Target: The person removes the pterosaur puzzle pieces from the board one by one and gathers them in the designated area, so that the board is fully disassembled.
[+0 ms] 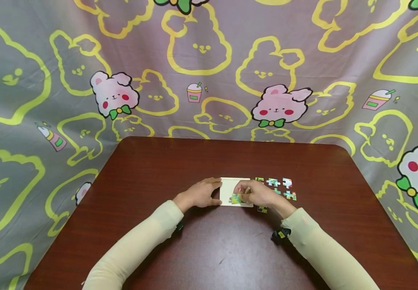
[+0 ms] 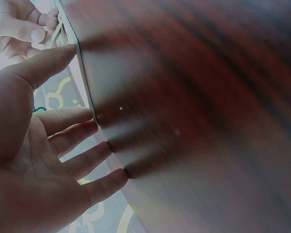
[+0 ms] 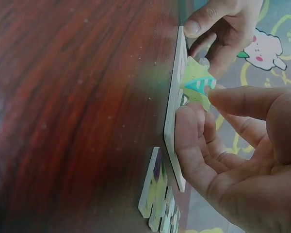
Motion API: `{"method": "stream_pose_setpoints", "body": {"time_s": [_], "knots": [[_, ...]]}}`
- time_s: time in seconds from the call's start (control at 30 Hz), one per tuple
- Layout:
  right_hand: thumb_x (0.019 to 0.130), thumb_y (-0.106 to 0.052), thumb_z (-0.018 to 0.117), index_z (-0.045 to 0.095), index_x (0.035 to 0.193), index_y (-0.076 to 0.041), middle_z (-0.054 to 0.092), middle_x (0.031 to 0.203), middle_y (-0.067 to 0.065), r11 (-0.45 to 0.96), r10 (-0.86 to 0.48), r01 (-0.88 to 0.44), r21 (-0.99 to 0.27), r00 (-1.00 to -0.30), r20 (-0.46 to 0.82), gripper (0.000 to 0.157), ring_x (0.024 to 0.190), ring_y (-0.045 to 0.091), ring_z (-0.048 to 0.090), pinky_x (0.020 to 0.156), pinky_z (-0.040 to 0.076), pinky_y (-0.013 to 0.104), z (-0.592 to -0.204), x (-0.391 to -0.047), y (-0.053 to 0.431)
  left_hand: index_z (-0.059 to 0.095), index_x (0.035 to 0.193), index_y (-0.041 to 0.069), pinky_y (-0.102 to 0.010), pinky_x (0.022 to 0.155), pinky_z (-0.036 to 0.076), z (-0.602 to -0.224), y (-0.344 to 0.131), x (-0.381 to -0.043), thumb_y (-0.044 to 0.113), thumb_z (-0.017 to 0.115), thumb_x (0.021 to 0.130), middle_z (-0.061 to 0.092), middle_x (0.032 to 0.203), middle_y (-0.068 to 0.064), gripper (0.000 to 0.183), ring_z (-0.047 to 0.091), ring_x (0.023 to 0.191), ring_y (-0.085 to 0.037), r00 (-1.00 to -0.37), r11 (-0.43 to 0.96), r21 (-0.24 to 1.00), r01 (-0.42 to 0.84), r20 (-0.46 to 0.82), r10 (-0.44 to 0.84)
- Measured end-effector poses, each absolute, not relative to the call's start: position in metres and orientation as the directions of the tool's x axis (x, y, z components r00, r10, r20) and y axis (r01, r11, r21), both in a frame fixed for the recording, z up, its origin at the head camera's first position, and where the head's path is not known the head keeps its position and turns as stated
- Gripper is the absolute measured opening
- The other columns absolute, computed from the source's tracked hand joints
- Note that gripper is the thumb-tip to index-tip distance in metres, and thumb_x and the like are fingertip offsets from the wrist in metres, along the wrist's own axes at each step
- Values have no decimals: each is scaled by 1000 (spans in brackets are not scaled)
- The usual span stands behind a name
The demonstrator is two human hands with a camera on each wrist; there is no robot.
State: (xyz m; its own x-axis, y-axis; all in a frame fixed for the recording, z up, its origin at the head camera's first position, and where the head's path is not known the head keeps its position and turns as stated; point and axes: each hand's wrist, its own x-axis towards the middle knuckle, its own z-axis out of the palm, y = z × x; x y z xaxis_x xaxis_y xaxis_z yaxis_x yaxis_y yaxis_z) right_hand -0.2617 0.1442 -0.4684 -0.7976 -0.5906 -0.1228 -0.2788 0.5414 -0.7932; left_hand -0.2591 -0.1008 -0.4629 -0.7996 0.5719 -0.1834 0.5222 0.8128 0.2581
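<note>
A pale puzzle board (image 1: 226,189) lies flat on the table. At its left side rests my left hand (image 1: 201,194), fingers spread and fairly straight, thumb by the near corner. In the left wrist view the thumb of the left hand (image 2: 48,126) touches the board's edge, while the other fingertips meet the table. My right hand (image 1: 257,194) is over the board's right part. It pinches a green and yellow jigsaw piece (image 3: 196,87) with a striped turquoise patch, tilted up from the board in the right wrist view.
Several loose jigsaw pieces (image 1: 290,195) lie right of the board, some partly hidden under the right hand and wrist. The dark red-brown table (image 1: 158,169) extends around them. A patterned curtain (image 1: 209,88) hangs behind the table and along its sides.
</note>
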Motion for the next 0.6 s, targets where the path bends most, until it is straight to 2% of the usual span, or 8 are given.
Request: {"method": "stream_pose_setpoints", "body": {"time_s": [0.23,0.4,0.6], "knots": [[95,1,57,68,108,-5,62,85,11,531,-593,-254,-808,-793,-140,18,63,15,61,54,53,27,-473,-262,142,46,149,6,-41,120,34,-464,-101,-259,40,69,93,39,159,-10,70,36,148,-30,-794,809,257,529,-185,579],[94,2,60,70,105,-6,62,84,9,524,-579,-256,-812,-807,-119,17,59,14,57,50,47,24,-475,-263,139,46,149,6,-41,120,34,-463,-101,-260,40,69,93,39,160,-10,70,35,149,-30,-797,810,266,522,-187,575],[89,1,65,73,101,-9,67,83,4,551,-572,-345,-760,-819,-42,17,70,10,55,61,45,23,-475,-262,138,46,149,7,-42,120,35,-462,-102,-259,41,69,93,39,160,-10,70,36,149,-31,-799,813,264,519,-188,571]]}}
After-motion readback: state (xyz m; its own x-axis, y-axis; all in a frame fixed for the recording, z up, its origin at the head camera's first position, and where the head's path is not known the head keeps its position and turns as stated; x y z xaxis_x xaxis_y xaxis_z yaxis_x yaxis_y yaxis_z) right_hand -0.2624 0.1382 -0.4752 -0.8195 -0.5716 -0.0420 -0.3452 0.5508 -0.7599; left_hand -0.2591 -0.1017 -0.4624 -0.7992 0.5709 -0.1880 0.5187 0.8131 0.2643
